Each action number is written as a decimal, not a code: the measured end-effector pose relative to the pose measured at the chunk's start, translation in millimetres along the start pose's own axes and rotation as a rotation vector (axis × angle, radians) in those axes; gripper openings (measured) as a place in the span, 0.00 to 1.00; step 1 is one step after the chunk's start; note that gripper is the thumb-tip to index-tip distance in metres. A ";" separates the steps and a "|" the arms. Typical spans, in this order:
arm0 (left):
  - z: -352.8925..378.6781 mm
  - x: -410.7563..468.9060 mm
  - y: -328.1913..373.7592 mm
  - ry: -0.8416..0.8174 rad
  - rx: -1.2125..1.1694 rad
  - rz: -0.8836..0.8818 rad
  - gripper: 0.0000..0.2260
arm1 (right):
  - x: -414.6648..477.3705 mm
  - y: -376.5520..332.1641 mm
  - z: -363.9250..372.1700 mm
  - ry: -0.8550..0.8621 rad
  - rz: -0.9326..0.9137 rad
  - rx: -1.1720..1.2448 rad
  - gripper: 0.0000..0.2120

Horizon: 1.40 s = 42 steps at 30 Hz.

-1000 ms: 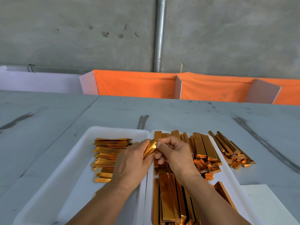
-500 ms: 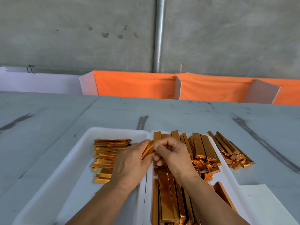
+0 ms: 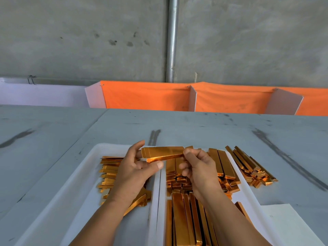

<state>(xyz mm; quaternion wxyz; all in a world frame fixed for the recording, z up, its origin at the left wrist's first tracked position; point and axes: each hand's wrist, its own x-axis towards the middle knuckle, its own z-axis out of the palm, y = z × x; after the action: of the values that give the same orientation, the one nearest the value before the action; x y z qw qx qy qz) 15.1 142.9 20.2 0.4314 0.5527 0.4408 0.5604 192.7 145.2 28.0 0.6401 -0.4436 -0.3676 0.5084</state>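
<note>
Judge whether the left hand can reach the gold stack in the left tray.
Probably yes: the left hand is right above the stack, nothing between; it must first let go of the box.

Small packing workshop: bare concrete wall (image 3: 71,41) with metal pipe (image 3: 171,39), scuffed grey worktable (image 3: 195,128), white trays (image 3: 85,171) stacked with gold foil cartons (image 3: 181,215), orange-cloth dividers (image 3: 147,96).

Grey concrete wall (image 3: 88,41), metal pipe (image 3: 171,39)
</note>
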 end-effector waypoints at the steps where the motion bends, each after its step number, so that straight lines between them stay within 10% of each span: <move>1: 1.0 -0.4 0.4 -0.043 -0.044 0.001 0.28 | 0.3 0.4 -0.1 -0.006 0.010 -0.001 0.06; 13: 5.4 1.6 2.1 -0.088 -0.156 0.079 0.16 | -3.2 10.9 4.4 -0.268 0.085 -0.234 0.09; 26: 4.3 3.0 -15.1 0.053 0.724 0.209 0.22 | -8.0 8.8 8.1 -0.172 -0.159 -0.393 0.04; 42: 9.4 -1.4 -10.2 0.012 0.935 0.174 0.18 | -9.7 12.7 10.5 -0.165 -0.235 -0.425 0.06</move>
<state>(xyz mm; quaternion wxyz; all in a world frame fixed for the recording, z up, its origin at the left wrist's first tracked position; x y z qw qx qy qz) 24.5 144.1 9.9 0.0854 0.7193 0.6001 0.3393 176.8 138.9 19.4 0.5551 -0.4793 -0.5660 0.3765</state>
